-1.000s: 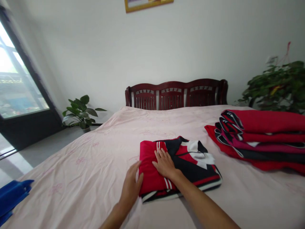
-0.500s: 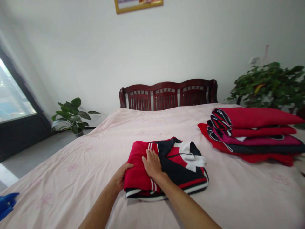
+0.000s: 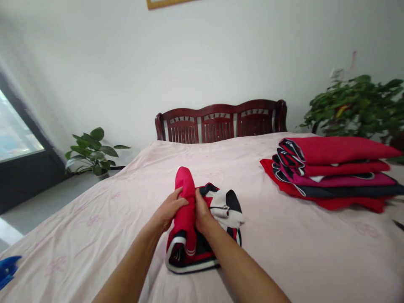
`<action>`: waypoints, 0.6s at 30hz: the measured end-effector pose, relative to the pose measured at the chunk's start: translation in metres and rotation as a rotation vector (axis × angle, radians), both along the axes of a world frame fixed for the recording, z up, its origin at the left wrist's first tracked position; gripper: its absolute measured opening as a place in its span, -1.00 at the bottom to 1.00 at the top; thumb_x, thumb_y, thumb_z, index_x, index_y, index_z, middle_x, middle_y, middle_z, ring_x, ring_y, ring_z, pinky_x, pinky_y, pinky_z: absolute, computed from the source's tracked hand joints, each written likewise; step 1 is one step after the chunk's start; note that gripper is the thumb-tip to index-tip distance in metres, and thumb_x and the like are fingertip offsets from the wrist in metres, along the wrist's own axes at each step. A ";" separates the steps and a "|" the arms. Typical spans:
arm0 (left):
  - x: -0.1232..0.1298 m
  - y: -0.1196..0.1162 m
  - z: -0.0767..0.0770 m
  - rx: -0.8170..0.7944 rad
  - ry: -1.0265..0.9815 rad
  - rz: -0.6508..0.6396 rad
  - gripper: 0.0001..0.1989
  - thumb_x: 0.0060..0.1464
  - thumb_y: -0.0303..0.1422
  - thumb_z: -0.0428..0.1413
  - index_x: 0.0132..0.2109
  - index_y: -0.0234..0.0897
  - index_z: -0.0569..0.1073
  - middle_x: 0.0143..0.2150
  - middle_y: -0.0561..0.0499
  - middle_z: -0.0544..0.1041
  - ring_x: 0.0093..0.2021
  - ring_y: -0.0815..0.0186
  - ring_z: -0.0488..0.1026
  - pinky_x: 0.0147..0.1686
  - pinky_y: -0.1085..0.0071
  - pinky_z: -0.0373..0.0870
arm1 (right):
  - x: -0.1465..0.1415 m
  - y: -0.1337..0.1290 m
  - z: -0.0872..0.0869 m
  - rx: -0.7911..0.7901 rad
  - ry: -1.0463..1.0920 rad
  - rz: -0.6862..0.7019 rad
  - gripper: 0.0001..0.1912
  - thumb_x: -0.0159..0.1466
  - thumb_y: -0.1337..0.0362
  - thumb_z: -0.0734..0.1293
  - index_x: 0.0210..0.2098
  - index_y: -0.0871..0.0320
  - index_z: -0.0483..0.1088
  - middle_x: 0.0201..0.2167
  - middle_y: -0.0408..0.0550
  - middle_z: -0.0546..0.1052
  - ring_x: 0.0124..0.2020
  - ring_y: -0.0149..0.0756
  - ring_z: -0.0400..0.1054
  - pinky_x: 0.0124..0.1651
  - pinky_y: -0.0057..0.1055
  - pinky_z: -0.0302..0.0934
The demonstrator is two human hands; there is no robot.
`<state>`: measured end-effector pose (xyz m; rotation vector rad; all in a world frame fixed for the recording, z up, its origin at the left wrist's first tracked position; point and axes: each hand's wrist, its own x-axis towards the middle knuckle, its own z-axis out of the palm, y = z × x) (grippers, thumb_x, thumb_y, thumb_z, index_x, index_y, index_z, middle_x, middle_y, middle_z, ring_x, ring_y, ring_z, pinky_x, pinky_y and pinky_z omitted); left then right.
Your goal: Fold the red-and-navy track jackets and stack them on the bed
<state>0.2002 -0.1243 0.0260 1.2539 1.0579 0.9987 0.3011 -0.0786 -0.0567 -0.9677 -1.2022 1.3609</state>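
Observation:
A red, navy and white zip-up jacket (image 3: 184, 219) lies partly folded on the pale pink bedsheet, its white collar and zip (image 3: 225, 208) facing right. The red left part stands raised as a thick fold. My left hand (image 3: 172, 208) grips this fold from the left, thumb lying over it. On the fold's other side, my right hand (image 3: 202, 210) presses against it, fingers partly hidden behind and under the cloth. Below the fold, the white-trimmed hem curls open toward me.
To the right sits a stack of folded red, magenta and navy garments (image 3: 341, 168). A dark red wooden headboard (image 3: 217, 122) stands at the back. Potted plants (image 3: 94, 149) flank the bed. Something blue (image 3: 9, 269) shows at the left edge of the sheet (image 3: 94, 235).
The red left part, lying flat before, is now lifted and folded up toward the right. My right hand has gone from resting flat on top to the fold's right side.

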 end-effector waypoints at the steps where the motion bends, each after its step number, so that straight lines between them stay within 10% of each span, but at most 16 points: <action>1: 0.020 0.001 -0.006 0.020 0.060 -0.003 -0.23 -0.07 -0.43 0.12 0.33 -0.38 0.18 -0.40 0.10 0.50 -0.46 0.36 0.42 -0.37 0.43 0.39 | 0.024 -0.001 0.004 -0.070 0.052 0.033 -0.12 0.31 -0.26 -0.21 0.04 0.21 0.41 -0.12 0.15 0.57 0.08 -0.08 0.40 0.10 -0.13 0.30; 4: 0.073 -0.003 -0.037 0.168 0.344 -0.103 -0.20 0.05 -0.37 0.07 0.40 -0.40 0.00 -0.41 0.10 0.45 -0.46 0.33 0.38 -0.37 0.39 0.39 | 0.093 -0.004 0.010 -0.233 0.110 0.029 -0.31 0.30 -0.22 -0.02 -0.15 0.19 0.45 -0.26 0.13 0.60 -0.11 -0.08 0.50 -0.04 -0.16 0.39; 8: 0.107 -0.024 -0.075 0.566 0.748 -0.256 -0.48 0.09 -0.37 0.07 0.21 -0.33 0.36 -0.06 -0.15 0.51 -0.07 0.15 0.43 0.01 0.23 0.37 | 0.145 -0.010 -0.001 -0.249 -0.028 -0.090 -0.68 0.09 0.19 0.36 -0.17 0.18 0.40 -0.28 0.07 0.62 -0.24 -0.14 0.54 -0.12 -0.23 0.41; 14: 0.095 -0.039 -0.071 0.766 0.808 -0.272 -0.58 0.23 -0.36 -0.05 0.20 -0.20 0.41 0.18 -0.09 0.48 0.21 0.15 0.34 0.25 0.13 0.21 | 0.162 0.001 -0.006 -0.153 -0.320 -0.262 -0.55 0.06 0.36 0.28 -0.02 0.17 0.38 -0.11 0.05 0.60 -0.07 -0.12 0.49 -0.02 -0.26 0.36; 18: 0.086 -0.039 -0.082 0.798 1.081 -0.232 -0.46 0.25 -0.13 -0.03 0.33 -0.12 0.25 0.39 -0.13 0.23 0.40 -0.06 0.04 0.32 -0.20 -0.08 | 0.164 0.010 -0.008 -0.093 -0.595 -0.415 -0.42 0.13 0.29 0.32 0.16 0.16 0.29 0.27 0.17 0.30 0.33 0.05 0.08 0.32 -0.05 -0.02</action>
